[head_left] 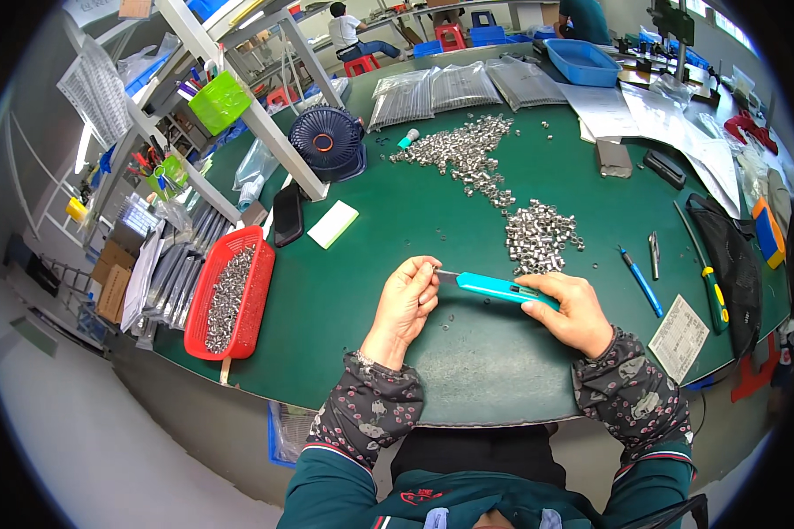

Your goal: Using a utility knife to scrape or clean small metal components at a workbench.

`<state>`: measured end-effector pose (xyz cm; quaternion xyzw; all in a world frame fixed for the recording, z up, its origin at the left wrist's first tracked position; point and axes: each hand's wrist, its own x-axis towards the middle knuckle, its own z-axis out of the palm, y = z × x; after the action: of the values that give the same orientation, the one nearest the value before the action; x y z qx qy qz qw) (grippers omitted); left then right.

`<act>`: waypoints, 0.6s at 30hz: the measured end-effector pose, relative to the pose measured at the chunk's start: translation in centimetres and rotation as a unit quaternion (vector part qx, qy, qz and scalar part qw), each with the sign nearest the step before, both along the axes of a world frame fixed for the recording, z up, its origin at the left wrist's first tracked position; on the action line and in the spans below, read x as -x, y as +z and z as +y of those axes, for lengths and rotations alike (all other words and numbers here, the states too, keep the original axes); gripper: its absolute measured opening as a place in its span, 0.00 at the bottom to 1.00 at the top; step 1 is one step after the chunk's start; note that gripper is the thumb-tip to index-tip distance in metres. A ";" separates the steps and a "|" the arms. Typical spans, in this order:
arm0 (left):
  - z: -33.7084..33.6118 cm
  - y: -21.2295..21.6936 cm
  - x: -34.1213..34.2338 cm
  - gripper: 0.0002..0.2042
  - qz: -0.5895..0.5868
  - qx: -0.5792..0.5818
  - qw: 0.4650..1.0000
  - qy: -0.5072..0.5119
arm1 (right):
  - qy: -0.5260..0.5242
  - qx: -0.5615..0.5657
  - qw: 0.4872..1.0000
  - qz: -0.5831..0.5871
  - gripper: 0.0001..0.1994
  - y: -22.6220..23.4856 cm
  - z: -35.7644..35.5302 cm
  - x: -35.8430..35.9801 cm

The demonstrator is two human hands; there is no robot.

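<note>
The right hand (572, 310) grips a teal utility knife (496, 286), its fingers hiding the rear. The left hand (408, 298) has its fingers pinched at the blade tip; whatever they hold is too small to make out.

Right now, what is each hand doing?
Left hand: closed, pinching the blade end of the blue knife.
Right hand: closed around the knife's handle.
</note>
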<state>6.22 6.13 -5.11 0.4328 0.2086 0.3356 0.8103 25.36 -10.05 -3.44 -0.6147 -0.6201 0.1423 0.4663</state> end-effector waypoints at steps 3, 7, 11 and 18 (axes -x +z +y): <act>0.1 -0.2 0.1 0.07 0.013 -0.015 1.000 -0.002 | -0.030 0.009 0.999 -0.043 0.14 0.5 -0.3 0.3; 0.1 -0.2 0.1 0.07 0.035 -0.022 0.999 0.007 | -0.053 -0.009 0.995 -0.088 0.14 0.6 -0.3 0.5; 0.0 -0.3 0.0 0.08 0.046 -0.039 0.998 0.004 | -0.067 -0.032 0.989 -0.127 0.15 0.4 -0.3 0.5; 0.1 -0.2 0.1 0.11 0.083 -0.023 0.996 0.015 | -0.067 -0.045 0.985 -0.149 0.15 0.4 -0.3 0.5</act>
<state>6.15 6.22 -5.26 0.4746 0.2735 0.3150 0.7751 24.86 -10.32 -3.01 -0.6475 -0.6458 -0.0111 0.4044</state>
